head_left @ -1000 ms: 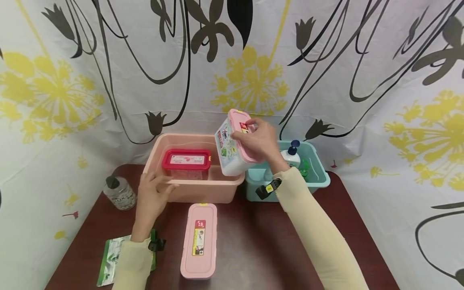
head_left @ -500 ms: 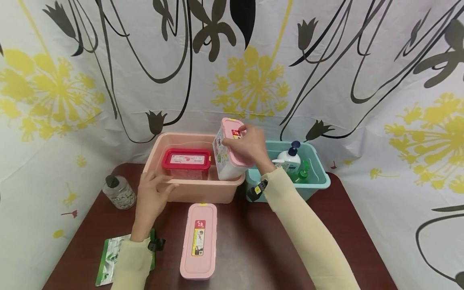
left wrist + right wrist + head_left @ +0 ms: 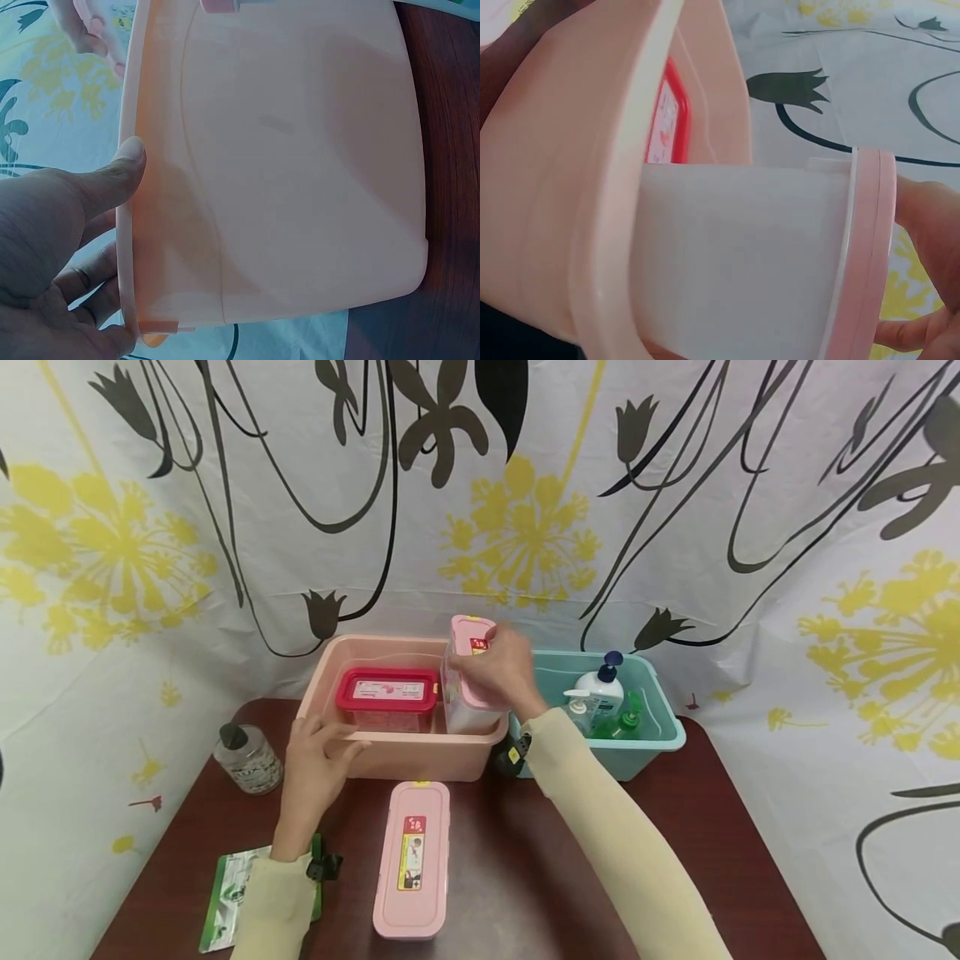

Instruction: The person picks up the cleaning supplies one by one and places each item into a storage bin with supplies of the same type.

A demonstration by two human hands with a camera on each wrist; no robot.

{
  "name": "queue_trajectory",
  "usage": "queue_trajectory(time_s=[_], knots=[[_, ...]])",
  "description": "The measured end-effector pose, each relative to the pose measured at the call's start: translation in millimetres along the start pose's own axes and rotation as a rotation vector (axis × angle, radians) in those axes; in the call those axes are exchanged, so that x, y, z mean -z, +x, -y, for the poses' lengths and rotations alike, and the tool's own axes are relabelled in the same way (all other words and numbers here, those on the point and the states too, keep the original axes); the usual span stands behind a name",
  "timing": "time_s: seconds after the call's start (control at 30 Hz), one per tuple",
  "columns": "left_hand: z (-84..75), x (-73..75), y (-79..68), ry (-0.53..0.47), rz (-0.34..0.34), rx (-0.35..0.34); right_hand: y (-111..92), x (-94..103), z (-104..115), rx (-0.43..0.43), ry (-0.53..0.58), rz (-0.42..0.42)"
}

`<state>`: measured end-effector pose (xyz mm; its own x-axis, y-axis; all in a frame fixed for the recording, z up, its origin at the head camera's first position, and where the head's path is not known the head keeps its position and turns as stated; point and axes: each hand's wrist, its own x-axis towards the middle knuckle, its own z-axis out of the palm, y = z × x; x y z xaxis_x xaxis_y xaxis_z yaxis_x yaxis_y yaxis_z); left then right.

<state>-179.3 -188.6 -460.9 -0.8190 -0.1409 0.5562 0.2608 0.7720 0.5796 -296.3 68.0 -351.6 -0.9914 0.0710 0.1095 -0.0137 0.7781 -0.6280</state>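
The left sleeve (image 3: 276, 902) and right sleeve (image 3: 611, 827), 2 of a kind, are long, pale cream and plain. Past the cuffs come 2 small black wrist devices: the left device (image 3: 326, 867) looks blocky, its details too small to read; the right device (image 3: 508, 763) bears a yellow patch (image 3: 513, 755).

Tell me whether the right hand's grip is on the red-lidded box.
No, the right hand's grip is on the pink-lidded tub, while the red-lidded box sits in the peach bin.
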Motion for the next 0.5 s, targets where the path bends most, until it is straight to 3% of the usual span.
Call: queue_trajectory(time_s=[0.27, 0.5], knots=[[-0.5, -0.4, -1.1, -0.004, -0.002, -0.011, 2.0, 9.0, 1.2, 0.031, 0.046, -0.053], [1.9, -1.3, -1.5, -0.002, -0.009, -0.013, -0.4, 14.4, -6.7, 0.104, 0.075, 0.036]])
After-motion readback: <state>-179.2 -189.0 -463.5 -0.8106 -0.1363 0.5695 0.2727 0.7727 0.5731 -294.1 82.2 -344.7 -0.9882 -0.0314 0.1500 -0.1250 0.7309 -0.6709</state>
